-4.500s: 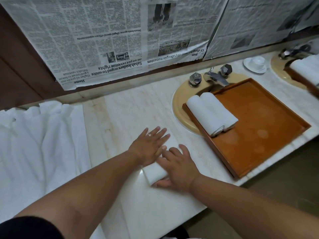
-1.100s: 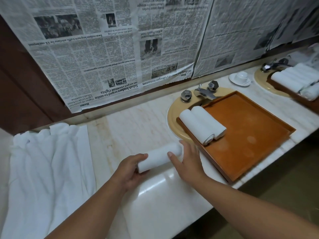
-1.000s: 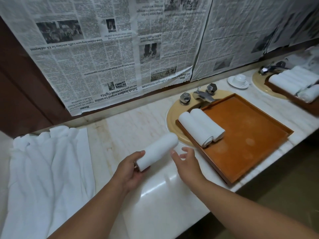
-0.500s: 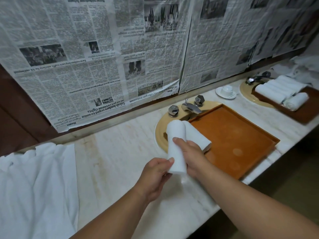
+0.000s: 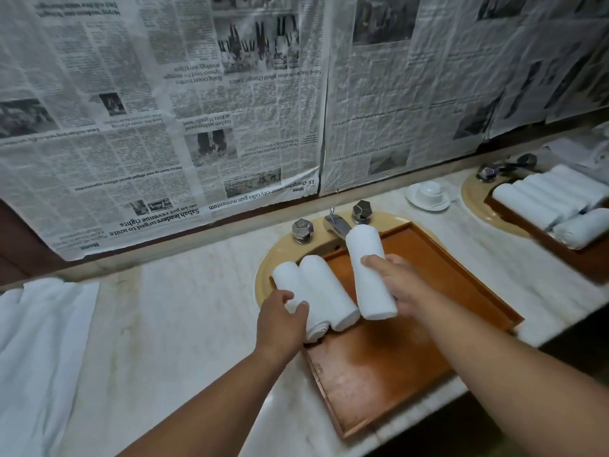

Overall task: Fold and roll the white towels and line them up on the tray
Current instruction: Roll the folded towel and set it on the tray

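**Holding a third rolled towel (image 5: 369, 285) above the wooden tray (image 5: 389, 367)**

Nearest the camera, two bare forearms reached in over the marble counter (image 5: 181, 324). The wooden tray lay askew across a yellow sink basin (image 5: 263, 278), its near half bare. At the tray's ten o'clock corner two rolled towels lay side by side and touching: the outer roll (image 5: 288, 278) and the inner roll (image 5: 326, 291). The left hand (image 5: 280, 319) gripped the near end of the outer roll, thumb and fingers curled round it. Just beside the inner roll, toward three o'clock, the right hand (image 5: 405, 288) clasped the third rolled towel round its middle. Its far end was tilted up toward twelve o'clock, and whether its near end touched the tray could not be told.

At nine o'clock on the counter, well apart from the tray, lay a heap of unrolled white towels (image 5: 36, 341). Beyond the basin, at twelve o'clock, stood a chrome faucet (image 5: 336, 224) between two faceted knobs. Farther off at two o'clock sat a white cup and saucer (image 5: 428, 194). Past it, a second tray (image 5: 580, 258) carried a row of rolled towels (image 5: 543, 199). Newspaper sheets (image 5: 164, 127), their print upside down, covered the wall behind.
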